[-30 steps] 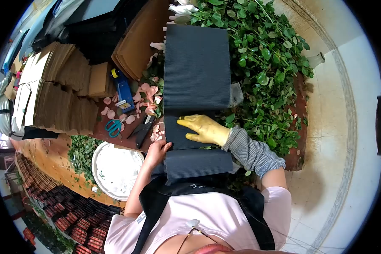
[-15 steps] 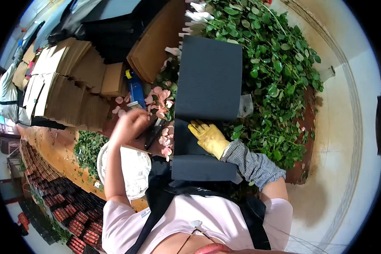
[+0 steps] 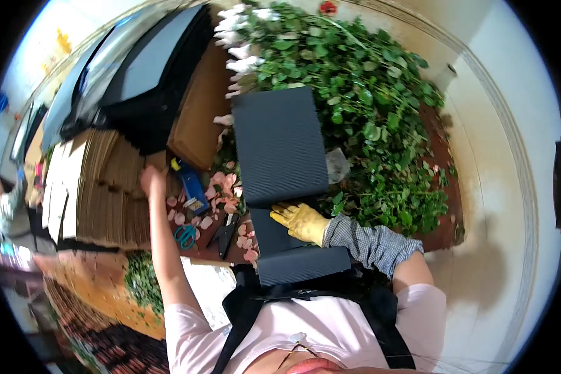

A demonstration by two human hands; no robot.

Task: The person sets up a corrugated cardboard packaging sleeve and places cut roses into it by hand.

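Note:
My right hand [image 3: 300,223], in a yellow glove, lies with fingers spread on the dark corrugated sheet [image 3: 279,146], at its lower folded part. My bare left hand [image 3: 153,179] reaches to the small cardboard box [image 3: 156,162] beside the stacked cardboard [image 3: 109,193]; its fingertips are too unclear to tell whether they hold anything. Near that hand is a blue tape dispenser [image 3: 192,187]. Teal-handled scissors [image 3: 185,235] and a black tool [image 3: 225,235] rest on the table among pink petals [image 3: 223,187].
Leafy green stems [image 3: 374,124] cover the table's right side, with white-wrapped flower heads [image 3: 240,50] at the top. Dark sheets [image 3: 149,68] are piled upper left. A white tub [image 3: 206,290] stands beside my left arm. Another person [image 3: 12,209] is at far left.
My left hand has left the corrugated sheet's edge and moved up and left, past the petals, to the small box. My gloved right hand stays on the sheet. The view has shifted.

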